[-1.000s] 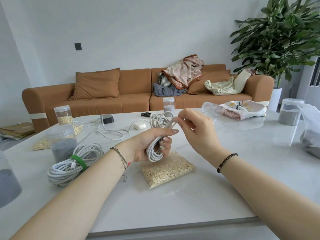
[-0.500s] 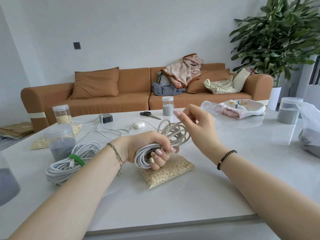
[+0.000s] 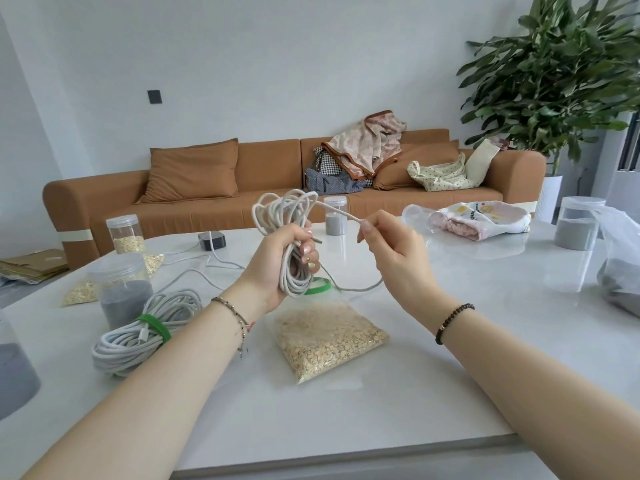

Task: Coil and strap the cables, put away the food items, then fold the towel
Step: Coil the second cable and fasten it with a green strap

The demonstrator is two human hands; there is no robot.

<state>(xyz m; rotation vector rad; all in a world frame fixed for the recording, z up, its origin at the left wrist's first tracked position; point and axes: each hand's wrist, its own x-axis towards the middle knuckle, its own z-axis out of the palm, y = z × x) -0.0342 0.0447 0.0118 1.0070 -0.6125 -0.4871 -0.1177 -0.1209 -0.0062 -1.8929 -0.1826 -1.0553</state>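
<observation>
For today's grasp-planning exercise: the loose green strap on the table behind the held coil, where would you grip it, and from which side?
Pinch the green strap at its exposed right curve, coming from the right and above. It is a thin curled band on the table, its left part hidden behind the cable coil in the left hand.

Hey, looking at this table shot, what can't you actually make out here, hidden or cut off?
Head view: the loose green strap lies mostly hidden behind the left hand and its cable coil.
Head view: the grey-filled jar is cut off by the left edge.
Head view: the plastic bag is cut off by the right edge.
Head view: the print on the towel is too small to read.
</observation>
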